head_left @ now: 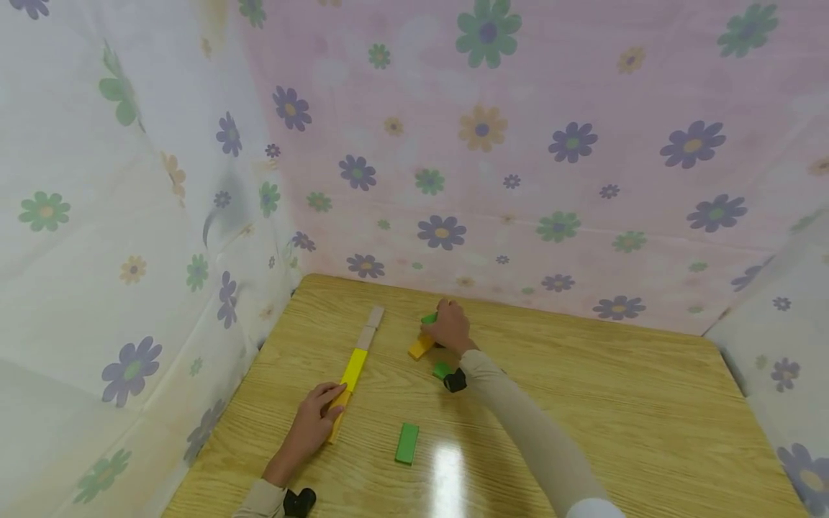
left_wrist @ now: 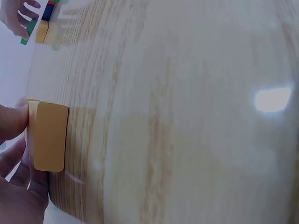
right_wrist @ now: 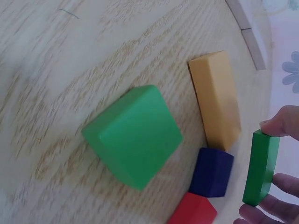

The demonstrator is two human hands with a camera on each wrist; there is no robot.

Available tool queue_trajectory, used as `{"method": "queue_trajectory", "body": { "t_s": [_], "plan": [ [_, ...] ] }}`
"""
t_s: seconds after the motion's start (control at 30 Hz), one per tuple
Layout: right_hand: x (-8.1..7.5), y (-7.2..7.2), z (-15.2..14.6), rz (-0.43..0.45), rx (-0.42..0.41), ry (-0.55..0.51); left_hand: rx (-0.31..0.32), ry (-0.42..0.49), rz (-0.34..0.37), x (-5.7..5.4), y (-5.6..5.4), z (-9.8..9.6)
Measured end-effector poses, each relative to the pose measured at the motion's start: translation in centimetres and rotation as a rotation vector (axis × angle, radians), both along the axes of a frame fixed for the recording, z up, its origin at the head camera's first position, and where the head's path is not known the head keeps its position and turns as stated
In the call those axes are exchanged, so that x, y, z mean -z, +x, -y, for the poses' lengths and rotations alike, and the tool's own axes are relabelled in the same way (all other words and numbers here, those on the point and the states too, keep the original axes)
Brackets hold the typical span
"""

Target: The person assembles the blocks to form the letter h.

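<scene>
Near the far side of the table my right hand (head_left: 450, 327) pinches a green block (right_wrist: 261, 168) between thumb and fingertips. Just by it lie an orange block (right_wrist: 215, 98), a dark blue block (right_wrist: 212, 172) and a red block (right_wrist: 192, 210), lined up end to end. A larger-looking green block (right_wrist: 135, 135) sits apart from them, near the right wrist. My left hand (head_left: 314, 424) holds the near orange block (left_wrist: 51, 136) of another row, thumb on one side and fingers on the other. Beyond it that row continues with a yellow block (head_left: 354, 369) and two pale blocks (head_left: 366, 337).
A flat green block (head_left: 406, 443) lies on the wooden table (head_left: 583, 403) between the forearms. Flower-patterned cloth (head_left: 440, 180) hangs behind the table and along its sides. Light glares off the tabletop near the front.
</scene>
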State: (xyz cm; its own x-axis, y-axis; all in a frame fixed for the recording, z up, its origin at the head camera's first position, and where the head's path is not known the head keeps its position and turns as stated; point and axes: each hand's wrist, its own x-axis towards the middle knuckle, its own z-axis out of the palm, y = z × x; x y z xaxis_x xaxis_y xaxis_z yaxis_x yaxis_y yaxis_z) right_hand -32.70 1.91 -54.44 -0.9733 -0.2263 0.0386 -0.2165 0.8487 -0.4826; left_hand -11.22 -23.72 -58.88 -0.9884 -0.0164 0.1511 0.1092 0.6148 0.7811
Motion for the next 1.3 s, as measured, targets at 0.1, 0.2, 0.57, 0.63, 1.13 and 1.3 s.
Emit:
{"method": "queue_trajectory", "body": {
  "t_s": [0.1,0.2,0.57,0.63,1.13,1.3],
  "plan": [
    [-0.8,0.5,-0.3,-0.013,-0.009,-0.036,0.003,-0.003,-0.011,0.1,0.0,0.0],
    [-1.4,0.9,-0.6,-0.014,-0.019,-0.064,0.004,-0.001,-0.015,0.2,0.1,0.0],
    [-2.2,2.1,-1.2,-0.014,-0.052,-0.079,-0.001,-0.008,-0.017,0.1,0.1,-0.1],
    [-2.5,2.4,-1.3,-0.011,-0.061,-0.084,-0.002,-0.009,-0.021,0.1,0.2,-0.2],
    [-4.0,5.1,-2.0,-0.041,-0.149,-0.103,0.002,-0.022,-0.033,0.1,0.0,-0.1],
    [-4.7,6.3,-2.0,-0.07,-0.183,-0.098,0.0,-0.015,-0.019,0.0,0.1,-0.2]
  ]
}}
